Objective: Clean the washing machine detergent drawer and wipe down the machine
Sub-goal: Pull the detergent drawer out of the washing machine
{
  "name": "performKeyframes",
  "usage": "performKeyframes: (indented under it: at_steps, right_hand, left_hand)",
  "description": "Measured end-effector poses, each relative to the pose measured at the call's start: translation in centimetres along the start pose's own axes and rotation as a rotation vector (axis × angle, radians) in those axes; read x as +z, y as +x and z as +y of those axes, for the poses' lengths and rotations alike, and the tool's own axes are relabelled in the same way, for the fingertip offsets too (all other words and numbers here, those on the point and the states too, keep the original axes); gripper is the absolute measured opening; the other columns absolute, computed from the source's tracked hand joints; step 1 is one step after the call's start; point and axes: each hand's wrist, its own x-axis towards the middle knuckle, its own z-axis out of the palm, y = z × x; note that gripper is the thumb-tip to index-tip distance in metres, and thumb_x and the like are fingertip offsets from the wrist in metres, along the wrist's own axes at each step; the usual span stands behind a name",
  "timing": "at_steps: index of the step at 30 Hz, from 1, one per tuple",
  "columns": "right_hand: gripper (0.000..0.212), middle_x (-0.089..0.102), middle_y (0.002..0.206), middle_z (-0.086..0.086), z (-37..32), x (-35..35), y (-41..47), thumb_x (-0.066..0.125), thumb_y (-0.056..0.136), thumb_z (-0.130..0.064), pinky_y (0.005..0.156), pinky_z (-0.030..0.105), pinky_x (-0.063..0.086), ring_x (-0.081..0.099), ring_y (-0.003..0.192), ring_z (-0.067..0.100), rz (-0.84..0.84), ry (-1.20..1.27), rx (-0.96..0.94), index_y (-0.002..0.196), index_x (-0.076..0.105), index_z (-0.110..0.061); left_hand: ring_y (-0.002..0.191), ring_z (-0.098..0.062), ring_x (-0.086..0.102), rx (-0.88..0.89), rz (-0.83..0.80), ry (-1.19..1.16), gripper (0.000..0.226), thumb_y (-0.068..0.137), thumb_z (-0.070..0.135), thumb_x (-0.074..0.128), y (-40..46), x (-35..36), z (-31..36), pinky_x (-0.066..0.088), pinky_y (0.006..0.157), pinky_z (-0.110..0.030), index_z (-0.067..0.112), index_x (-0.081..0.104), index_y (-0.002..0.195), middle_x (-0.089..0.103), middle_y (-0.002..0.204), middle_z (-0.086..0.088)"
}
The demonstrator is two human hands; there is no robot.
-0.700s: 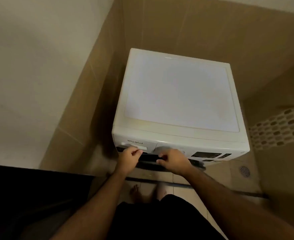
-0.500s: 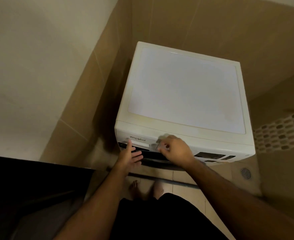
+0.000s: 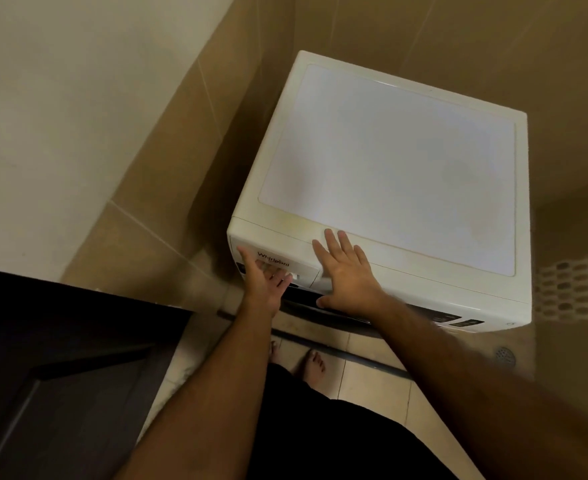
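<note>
On the white box-shaped washing machine [image 3: 389, 161], the right hand [image 3: 346, 275] is now laid flat, fingers spread; the white plastic detergent drawer front [image 3: 278, 266] is touched by the open left hand [image 3: 263, 280].

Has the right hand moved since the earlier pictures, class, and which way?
Yes. The right hand has gone from the front panel below the washer's top edge up onto that edge, fingers spread flat on the lid, beside the drawer.
</note>
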Motion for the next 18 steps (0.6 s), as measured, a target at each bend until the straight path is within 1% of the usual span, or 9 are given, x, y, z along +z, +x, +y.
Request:
performKeyframes:
  at_steps: [2, 3, 6, 8, 11, 15, 18]
  right_hand:
    - [0.122, -0.028, 0.16, 0.003, 0.5, 0.0, 0.1, 0.078, 0.074, -0.044, 0.12, 0.044, -0.01, -0.029, 0.146, 0.024, -0.014, 0.038, -0.034, 0.156, -0.011, -0.027]
    - [0.124, -0.03, 0.16, 0.002, 0.7, 0.1, 0.1, 0.079, 0.073, -0.045, 0.119, 0.044, -0.012, -0.031, 0.145, 0.023, -0.017, 0.043, -0.05, 0.156, -0.012, -0.027]
    - [0.128, -0.034, 0.158, 0.002, 0.8, 0.5, 0.2, 0.079, 0.071, -0.048, 0.116, 0.045, -0.016, -0.035, 0.143, 0.024, -0.028, 0.056, -0.06, 0.155, -0.016, -0.028]
    - [0.13, -0.036, 0.157, 0.002, 0.8, 0.4, 0.3, 0.08, 0.071, -0.048, 0.117, 0.046, -0.017, -0.037, 0.142, 0.024, -0.034, 0.053, -0.063, 0.154, -0.018, -0.028]
    - [0.133, -0.039, 0.155, 0.003, 0.8, 0.5, 0.2, 0.081, 0.071, -0.047, 0.116, 0.047, -0.019, -0.039, 0.14, 0.025, -0.034, 0.029, -0.07, 0.153, -0.021, -0.028]
    - [0.139, -0.043, 0.152, 0.004, 0.5, 0.9, 0.2, 0.083, 0.068, -0.049, 0.112, 0.048, -0.022, -0.042, 0.137, 0.027, -0.034, -0.024, -0.051, 0.15, -0.028, -0.027]
    - [0.141, -0.043, 0.152, 0.005, 0.6, 1.0, 0.3, 0.083, 0.067, -0.051, 0.113, 0.049, -0.021, -0.043, 0.136, 0.028, -0.032, -0.034, -0.047, 0.15, -0.028, -0.027]
  left_hand:
    - [0.116, -0.033, 0.056, 0.044, -0.038, -0.08, 0.078, 0.089, 0.073, 0.041, 0.4, 0.3, -0.3, 0.044, 0.104, -0.05, 0.016, 0.04, 0.142, 0.055, 0.133, -0.016]
    - [0.115, -0.034, 0.058, 0.065, -0.058, -0.112, 0.077, 0.088, 0.071, 0.044, 0.5, 0.5, -0.5, 0.045, 0.104, -0.052, 0.017, 0.041, 0.142, 0.057, 0.13, -0.016]
    - [0.118, -0.035, 0.057, 0.119, -0.094, -0.165, 0.07, 0.088, 0.066, 0.051, 0.5, 1.3, -1.1, 0.044, 0.104, -0.055, 0.02, 0.045, 0.14, 0.059, 0.129, -0.016]
    - [0.118, -0.034, 0.058, 0.156, -0.093, -0.152, 0.066, 0.089, 0.064, 0.051, 0.1, 1.8, -1.4, 0.045, 0.104, -0.052, 0.022, 0.046, 0.14, 0.059, 0.13, -0.015]
    - [0.118, -0.031, 0.059, 0.167, -0.074, -0.119, 0.066, 0.09, 0.061, 0.052, 0.2, 1.6, -1.6, 0.046, 0.104, -0.048, 0.02, 0.046, 0.14, 0.06, 0.13, -0.014]
    - [0.116, -0.031, 0.061, 0.161, -0.066, -0.074, 0.068, 0.088, 0.063, 0.054, 0.4, 1.0, -1.4, 0.048, 0.102, -0.048, 0.02, 0.046, 0.14, 0.062, 0.128, -0.014]
    - [0.115, -0.031, 0.062, 0.175, -0.056, -0.06, 0.068, 0.086, 0.063, 0.057, -0.1, -0.2, -2.0, 0.05, 0.099, -0.05, 0.023, 0.046, 0.139, 0.062, 0.129, -0.013]
